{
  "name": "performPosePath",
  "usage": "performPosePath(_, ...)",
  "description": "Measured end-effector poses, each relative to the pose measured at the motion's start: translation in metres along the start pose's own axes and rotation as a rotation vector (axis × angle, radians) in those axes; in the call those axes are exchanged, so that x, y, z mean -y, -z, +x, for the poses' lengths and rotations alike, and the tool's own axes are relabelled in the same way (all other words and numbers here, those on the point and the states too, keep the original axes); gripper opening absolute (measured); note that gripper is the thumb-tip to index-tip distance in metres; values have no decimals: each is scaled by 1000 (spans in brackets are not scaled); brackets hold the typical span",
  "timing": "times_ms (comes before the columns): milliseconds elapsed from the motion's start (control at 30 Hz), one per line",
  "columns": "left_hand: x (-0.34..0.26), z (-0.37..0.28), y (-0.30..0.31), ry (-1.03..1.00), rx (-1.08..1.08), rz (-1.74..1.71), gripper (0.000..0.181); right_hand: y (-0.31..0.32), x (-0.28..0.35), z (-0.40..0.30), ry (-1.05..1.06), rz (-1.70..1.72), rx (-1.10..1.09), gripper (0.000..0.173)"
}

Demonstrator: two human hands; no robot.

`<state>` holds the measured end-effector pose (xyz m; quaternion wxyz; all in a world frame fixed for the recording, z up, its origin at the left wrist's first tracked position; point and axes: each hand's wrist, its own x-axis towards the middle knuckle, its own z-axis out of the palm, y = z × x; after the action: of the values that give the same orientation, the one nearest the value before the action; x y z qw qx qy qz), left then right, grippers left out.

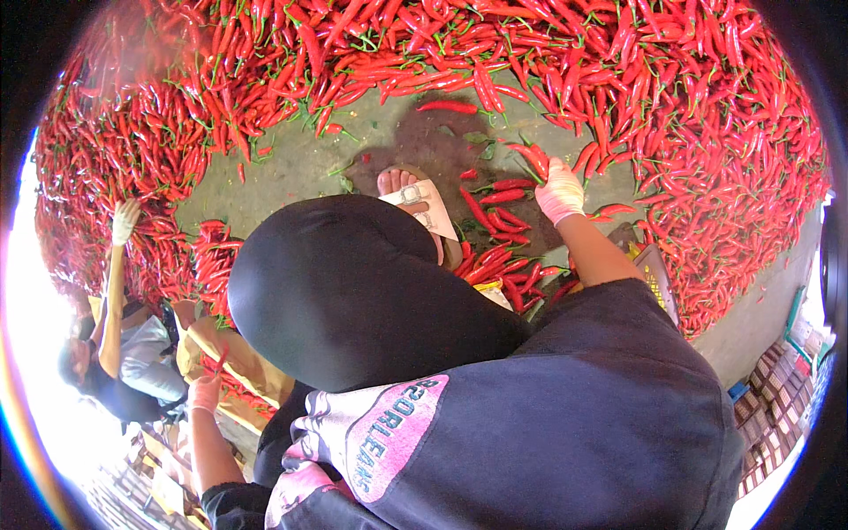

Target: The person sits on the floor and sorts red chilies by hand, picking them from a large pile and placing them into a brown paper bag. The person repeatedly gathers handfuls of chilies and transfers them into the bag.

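Observation:
Gloved in a thin pale glove, my right hand [560, 192] grips a few red chili peppers [530, 159] by their lower ends, above the concrete floor. Loose red chilies [503, 199] lie just left of that hand. My left hand [204, 393], also gloved, holds up a single red chili [222, 358] beside an open cardboard box [265, 361]. Red chilies [244, 392] fill part of this box. A small heap of chilies [497, 268] sits by my right forearm, partly hidden by my leg.
A large bank of red chilies [464, 26] curves around the concrete floor [298, 159]. My sandalled foot [417, 199] rests there. A plastic crate [656, 278] stands behind my right arm. To the left, another person [126, 358] reaches a gloved hand [124, 222] into the pile. Stacked crates [772, 404] stand far right.

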<state>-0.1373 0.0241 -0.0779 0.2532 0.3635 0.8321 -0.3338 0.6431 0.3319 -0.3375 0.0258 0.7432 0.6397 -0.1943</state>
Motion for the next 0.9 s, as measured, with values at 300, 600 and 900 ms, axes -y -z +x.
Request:
performPosePath(300,5,-36,-11,68,-217,254,18,-11,59,-4,463,-293,287,47)
performPosePath(600,236,-111,-146,520,-125,-936,17,-4,53,-26,151,283,277,39)
performPosePath(900,145,-75,-171,588,85,-759,74,-31,78,-91,102,-113,215,101)
